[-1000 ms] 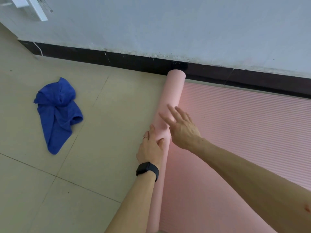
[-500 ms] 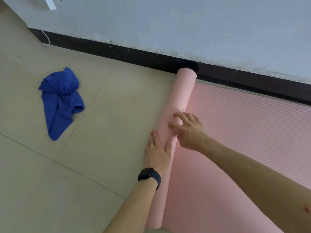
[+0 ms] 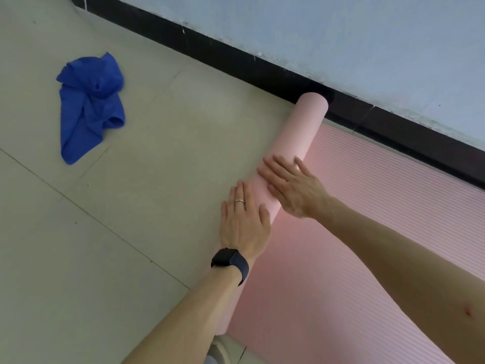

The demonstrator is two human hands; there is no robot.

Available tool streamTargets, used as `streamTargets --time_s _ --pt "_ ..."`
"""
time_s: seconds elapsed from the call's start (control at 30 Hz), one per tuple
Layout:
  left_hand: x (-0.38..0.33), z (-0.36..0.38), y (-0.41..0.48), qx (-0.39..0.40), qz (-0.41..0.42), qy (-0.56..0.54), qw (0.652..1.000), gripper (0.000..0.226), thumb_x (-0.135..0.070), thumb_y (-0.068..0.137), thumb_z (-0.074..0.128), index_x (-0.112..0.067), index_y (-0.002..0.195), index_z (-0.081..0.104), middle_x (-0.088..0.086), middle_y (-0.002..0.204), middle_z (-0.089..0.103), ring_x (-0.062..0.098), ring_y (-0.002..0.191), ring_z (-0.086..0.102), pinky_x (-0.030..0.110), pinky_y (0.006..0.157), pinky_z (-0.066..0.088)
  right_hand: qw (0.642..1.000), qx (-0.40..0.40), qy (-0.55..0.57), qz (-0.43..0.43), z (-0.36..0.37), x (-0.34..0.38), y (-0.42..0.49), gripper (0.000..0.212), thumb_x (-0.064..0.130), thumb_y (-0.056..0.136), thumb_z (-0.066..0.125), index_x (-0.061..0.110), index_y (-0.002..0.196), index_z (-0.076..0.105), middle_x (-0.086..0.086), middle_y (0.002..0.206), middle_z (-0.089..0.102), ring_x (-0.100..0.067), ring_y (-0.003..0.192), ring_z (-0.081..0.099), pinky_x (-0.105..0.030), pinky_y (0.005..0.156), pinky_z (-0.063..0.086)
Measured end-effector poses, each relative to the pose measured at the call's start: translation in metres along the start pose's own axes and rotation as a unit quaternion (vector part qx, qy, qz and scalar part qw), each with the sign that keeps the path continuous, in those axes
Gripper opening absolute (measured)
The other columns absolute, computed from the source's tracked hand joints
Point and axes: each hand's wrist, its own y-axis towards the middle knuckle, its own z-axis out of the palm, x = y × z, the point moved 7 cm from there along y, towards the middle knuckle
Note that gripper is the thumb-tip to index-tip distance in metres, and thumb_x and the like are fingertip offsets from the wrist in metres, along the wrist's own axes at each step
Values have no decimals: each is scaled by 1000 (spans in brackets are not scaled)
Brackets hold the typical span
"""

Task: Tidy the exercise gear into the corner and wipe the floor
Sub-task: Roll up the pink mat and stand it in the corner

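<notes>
A pink exercise mat [image 3: 380,232] lies on the tiled floor, partly rolled. Its rolled part [image 3: 304,127] runs from the black skirting down toward me. My left hand [image 3: 244,224], with a ring and a dark watch at the wrist, rests flat on the roll, fingers together. My right hand [image 3: 294,185] lies flat across the roll just beyond it, fingers spread. Neither hand wraps around the roll. A crumpled blue cloth [image 3: 89,106] lies on the floor to the far left, well apart from both hands.
A pale wall [image 3: 341,43] with a black skirting board [image 3: 223,59] runs diagonally behind the mat; the roll's far end almost touches it. Beige floor tiles [image 3: 131,206] stretch left of the roll.
The roll has moved right over the flat mat. My right hand's curled fingers have flattened across the roll. The view has tilted, so the wall runs steeper.
</notes>
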Motion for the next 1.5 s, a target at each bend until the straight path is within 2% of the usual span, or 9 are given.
streamTargets --time_s 0.13,0.3,0.6,0.9,1.0,1.13,1.27,1.37,1.5 --pt "8 15 -8 43 -101 -4 994 74 -54 101 23 -8 158 9 17 162 23 31 150 20 46 119 19 999 -8 29 43 2 -14 -43 53 37 107 24 34 158 10 9 167 1 -14 154 -7 -55 122 5" --pt "-34 44 -40 20 -73 15 997 79 -55 99 18 4 149 33 28 143 49 42 127 53 49 102 45 986 -135 36 90 -43 -17 -45 31 19 89 52 18 117 65 -7 133 58 -31 130 45 -43 112 30" --pt "-87 62 -89 -46 -9 83 995 71 -41 98 17 -2 157 10 21 163 15 33 152 14 45 122 16 1000 4 12 0 3 -17 -32 54 51 103 9 44 154 23 7 167 9 -17 154 -8 -48 122 -13" --pt "-103 56 -63 44 -106 36 993 65 -48 104 11 -15 159 -5 6 167 0 22 154 -5 48 123 -2 999 -30 30 2 28 -82 -160 51 52 105 7 46 156 -2 14 166 -10 -11 152 -16 -59 122 -2" --pt "-130 88 -86 59 -123 -12 991 67 -52 101 4 -18 159 7 9 165 20 28 151 19 49 119 20 999 -35 35 4 28 -98 -184 49 50 106 17 48 155 11 13 166 -1 -11 153 -7 -60 121 0" --pt "-166 108 -116 -23 -125 54 990 69 -51 99 3 -17 159 10 13 162 26 34 146 30 53 115 27 983 -167 55 46 -12 -107 -194 36 44 100 39 30 120 65 -1 135 59 -25 136 43 -57 118 21" --pt "-197 128 -138 -63 -128 63 988 67 -47 100 10 -17 156 -10 10 165 1 33 153 10 50 121 8 992 -102 68 -8 -23 -91 -159 49 50 103 23 39 148 39 2 161 30 -23 152 13 -56 122 4" --pt "-226 132 -159 -74 -112 23 991 70 -39 94 17 -15 158 4 8 166 0 30 154 2 48 121 1 998 -26 60 -17 5 -97 -157 55 55 102 10 46 155 14 5 167 12 -19 154 -4 -53 122 -10" --pt "-254 117 -183 -23 -63 -72 995 63 -29 96 26 -21 158 18 -2 166 14 22 151 17 39 121 20 996 -54 64 -15 24 -126 -198 59 62 98 11 45 145 41 8 163 24 -16 154 -1 -52 121 -11"
